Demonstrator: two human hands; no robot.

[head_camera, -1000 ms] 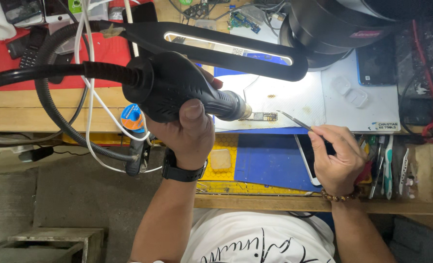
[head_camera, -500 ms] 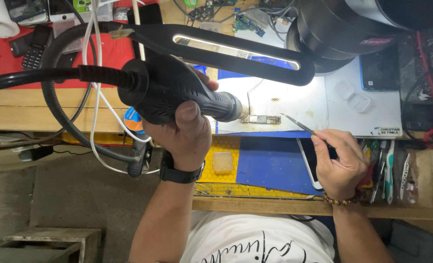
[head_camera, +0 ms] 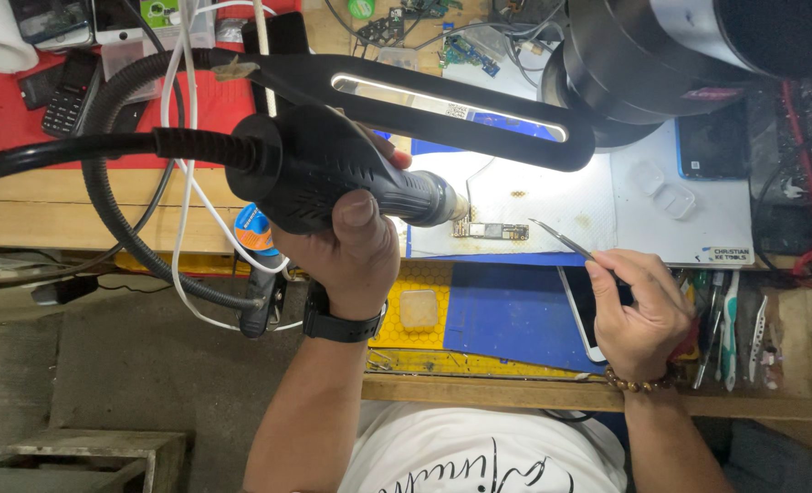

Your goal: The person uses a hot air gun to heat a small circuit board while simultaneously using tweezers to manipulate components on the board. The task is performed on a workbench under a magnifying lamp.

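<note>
My left hand (head_camera: pixel 346 251) grips a black hot air gun (head_camera: pixel 333 173), its metal nozzle pointing right at a small circuit board (head_camera: pixel 492 231) on a white work mat (head_camera: pixel 561 196). A thick black hose runs from the gun off to the left. My right hand (head_camera: pixel 639 310) holds thin metal tweezers (head_camera: pixel 561 239), their tip just right of the board, not touching it. A black watch sits on my left wrist, a bead bracelet on my right.
A black bar lamp (head_camera: pixel 442 105) hangs over the mat. A microscope body (head_camera: pixel 661 55) looms at the top right. A blue and yellow cutting mat (head_camera: pixel 497 315), a phone (head_camera: pixel 581 310), hand tools (head_camera: pixel 725 333), white cables (head_camera: pixel 187 183) and a red mat (head_camera: pixel 22 128) surround the work.
The hot air gun and my left hand have edged right, bringing the nozzle closer to the board. The tweezers in my right hand stay near the board's right end.
</note>
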